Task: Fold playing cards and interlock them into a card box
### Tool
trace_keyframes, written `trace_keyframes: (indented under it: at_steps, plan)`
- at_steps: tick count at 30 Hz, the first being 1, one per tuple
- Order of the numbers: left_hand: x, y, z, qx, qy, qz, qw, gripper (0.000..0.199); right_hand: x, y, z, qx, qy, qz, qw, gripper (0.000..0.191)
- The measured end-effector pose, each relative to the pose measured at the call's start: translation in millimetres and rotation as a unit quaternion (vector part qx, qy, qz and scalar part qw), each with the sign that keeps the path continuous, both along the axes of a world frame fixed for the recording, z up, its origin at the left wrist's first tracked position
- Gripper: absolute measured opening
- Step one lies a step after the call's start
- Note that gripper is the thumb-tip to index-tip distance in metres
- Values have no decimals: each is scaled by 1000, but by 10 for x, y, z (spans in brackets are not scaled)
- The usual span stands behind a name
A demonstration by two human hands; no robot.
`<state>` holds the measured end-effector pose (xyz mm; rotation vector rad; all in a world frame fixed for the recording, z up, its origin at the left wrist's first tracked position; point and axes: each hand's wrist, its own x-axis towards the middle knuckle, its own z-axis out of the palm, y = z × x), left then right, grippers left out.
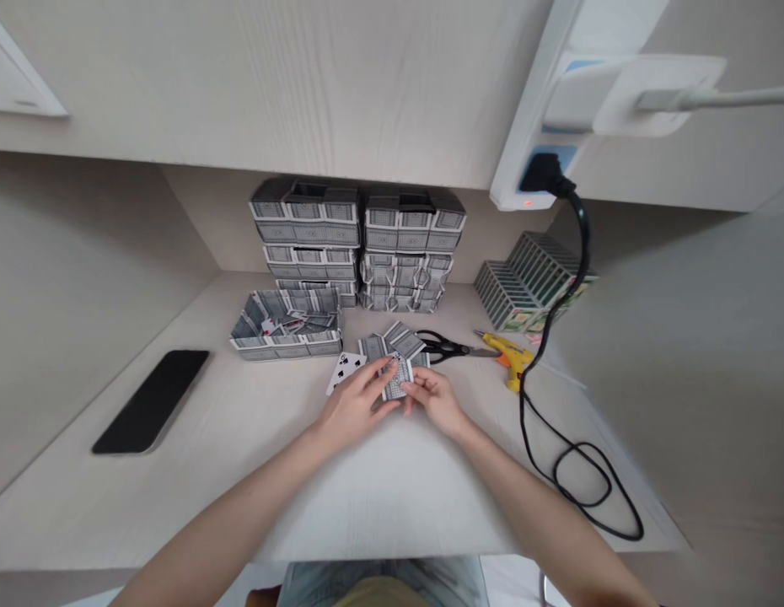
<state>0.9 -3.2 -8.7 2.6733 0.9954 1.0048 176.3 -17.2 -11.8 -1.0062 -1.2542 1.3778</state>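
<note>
Between my two hands is a playing card [397, 381], its grey patterned back toward me. My left hand [357, 400] grips its left and upper edge with bent fingers. On the card's right edge, the thumb and fingers of my right hand [435, 398] are pinched. Several grey-backed cards [405, 339] lie loosely just beyond my fingers. A face-up spade card [345, 367] rests by my left fingers, partly covered. Behind them to the left stands an open box made of folded cards [287, 344], with loose cards inside. Black-handled scissors [452, 347] lie right of the pile.
Stacked card-built boxes [360, 244] stand against the back wall. A yellow glue gun [511, 357] sits at the right, its black cable [582, 497] looping over the desk. Green-striped boxes [524, 278] occupy the back right corner. A black phone [153, 400] lies left. A power strip [531, 160] hangs above.
</note>
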Motion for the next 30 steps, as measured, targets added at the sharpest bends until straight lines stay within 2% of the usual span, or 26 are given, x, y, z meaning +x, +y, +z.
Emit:
trace_keyframes:
  at_steps: [7,11,13,17,24,27,30]
  plan:
    - [-33,-8,97,-49,13,6,999,50,16,-1,15,-15,2,21,1000,25]
    - [-11,-50,154,-148,-34,-3,988,49,25,5,9,-24,-7,18,1000,26]
    - [18,-60,151,-235,-97,5,967,44,28,7,-3,-26,-11,30,999,26]
    - [63,-30,102,-380,-221,32,898,28,40,7,-29,-25,-9,70,997,25]
    - [25,31,158,-507,-297,-46,808,31,27,-23,64,-32,30,116,992,28]
    - [23,26,200,-513,-306,-15,802,32,32,-43,103,-44,27,107,993,29]
    - [8,39,196,-482,-303,43,821,33,59,-29,90,-57,26,53,997,28]
